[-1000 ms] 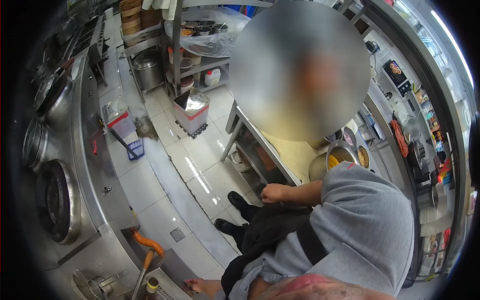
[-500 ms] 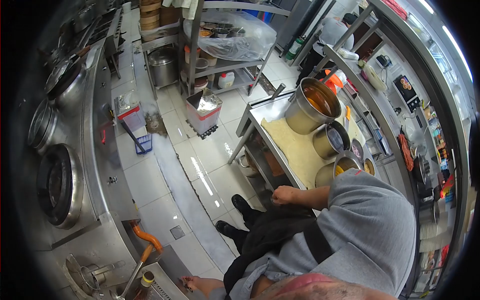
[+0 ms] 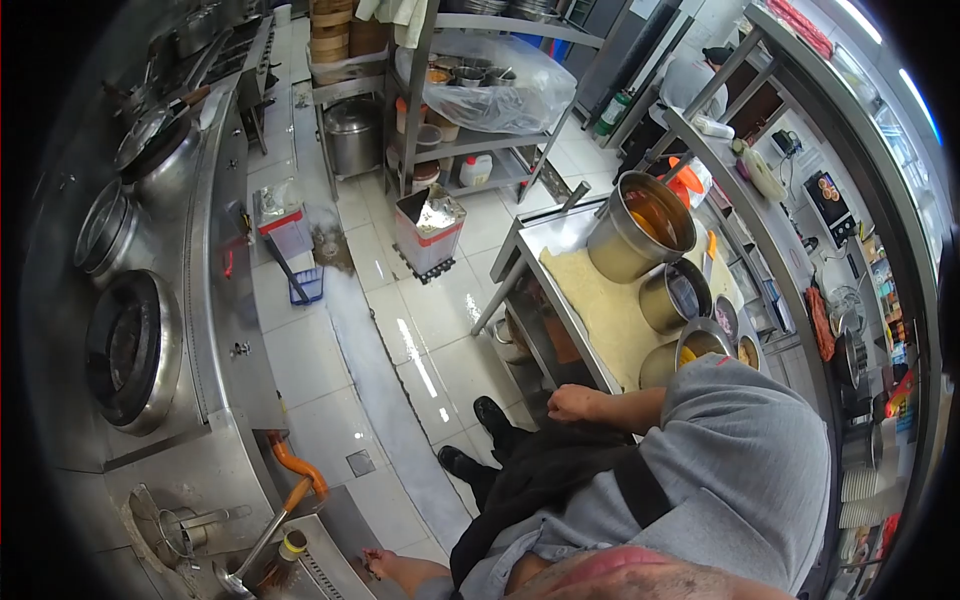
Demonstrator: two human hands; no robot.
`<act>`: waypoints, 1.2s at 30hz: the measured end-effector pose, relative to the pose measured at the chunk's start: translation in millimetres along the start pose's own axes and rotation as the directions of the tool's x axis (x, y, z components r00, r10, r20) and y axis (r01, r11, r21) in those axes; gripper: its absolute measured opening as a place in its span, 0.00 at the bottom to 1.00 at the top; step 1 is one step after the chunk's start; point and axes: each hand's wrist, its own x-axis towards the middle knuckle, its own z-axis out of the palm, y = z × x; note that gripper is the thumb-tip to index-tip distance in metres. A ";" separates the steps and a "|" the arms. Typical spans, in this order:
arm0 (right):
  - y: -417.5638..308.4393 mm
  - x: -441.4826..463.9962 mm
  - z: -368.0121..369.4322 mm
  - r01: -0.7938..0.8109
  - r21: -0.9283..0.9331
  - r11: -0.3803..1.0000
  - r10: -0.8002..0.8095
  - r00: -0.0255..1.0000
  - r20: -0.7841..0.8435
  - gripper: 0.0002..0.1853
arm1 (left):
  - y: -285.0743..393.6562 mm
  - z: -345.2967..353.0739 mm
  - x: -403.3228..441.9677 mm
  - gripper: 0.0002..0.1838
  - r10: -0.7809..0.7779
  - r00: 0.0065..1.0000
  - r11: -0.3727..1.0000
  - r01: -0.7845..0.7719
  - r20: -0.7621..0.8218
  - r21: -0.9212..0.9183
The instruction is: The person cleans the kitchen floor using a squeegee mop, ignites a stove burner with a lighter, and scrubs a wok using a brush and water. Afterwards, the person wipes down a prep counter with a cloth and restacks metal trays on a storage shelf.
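Observation:
My left hand (image 3: 384,564) is at the front of the steel stove counter (image 3: 345,530), low in the view. Its fingers are curled against the front panel, and whatever they hold is hidden. Close by are a ladle (image 3: 262,540) with a wooden handle, an orange curved spout (image 3: 297,462) and a small jar (image 3: 293,544). My right hand (image 3: 573,402) hangs closed at my side, by the near corner of the steel table (image 3: 560,318), with nothing visible in it. On that table stand a tall pot (image 3: 620,245) of orange liquid and a smaller pot (image 3: 660,300).
Along the left runs the stove with a wok (image 3: 130,350). Square tins (image 3: 428,240) and a blue dustpan (image 3: 307,286) stand on the tiled floor (image 3: 310,350). Behind is a shelf rack (image 3: 480,150) with plastic-covered containers. A co-worker (image 3: 690,85) stands at the back right.
The whole scene has shifted slightly right and down as my head moved. My hands stay in nearly the same places, the right one turned a little.

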 end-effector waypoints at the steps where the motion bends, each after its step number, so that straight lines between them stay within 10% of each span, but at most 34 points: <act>1: -5.2 -2.4 -5.4 -0.006 -0.005 1.000 0.006 1.000 0.006 0.13 | -2.9 -1.2 5.2 0.18 0.053 0.998 0.983 -0.059 0.039 0.174; 4: -3.6 -9.8 -10.2 -0.016 -0.002 1.000 0.016 1.000 0.005 0.13 | -1.6 -2.6 9.1 0.17 0.194 0.960 0.621 -0.279 0.201 0.732; 8: 8.3 -5.6 3.3 0.008 -0.031 0.999 -0.009 1.000 -0.024 0.13 | 15.8 -18.1 15.6 0.17 0.234 0.929 0.296 -0.348 0.286 0.890; 14: -5.2 -3.7 -1.4 0.002 0.002 1.000 -0.002 1.000 0.012 0.13 | 2.5 -20.5 9.5 0.13 0.389 0.869 0.657 -0.495 0.306 0.568; 19: -5.4 3.8 0.8 -0.001 -0.017 1.000 0.001 1.000 0.001 0.13 | 0.3 -8.3 -5.8 0.12 0.062 0.997 0.994 -0.067 0.054 0.082; 25: -3.8 -3.4 -7.9 0.012 -0.040 0.999 -0.013 1.000 -0.019 0.13 | -4.0 -14.7 9.2 0.10 -0.079 0.995 0.954 0.091 0.054 -0.284; 36: -14.1 1.2 -17.0 0.000 -0.076 0.997 0.001 1.000 0.011 0.14 | -19.2 -21.7 13.9 0.09 0.104 0.987 0.936 -0.056 0.121 -0.348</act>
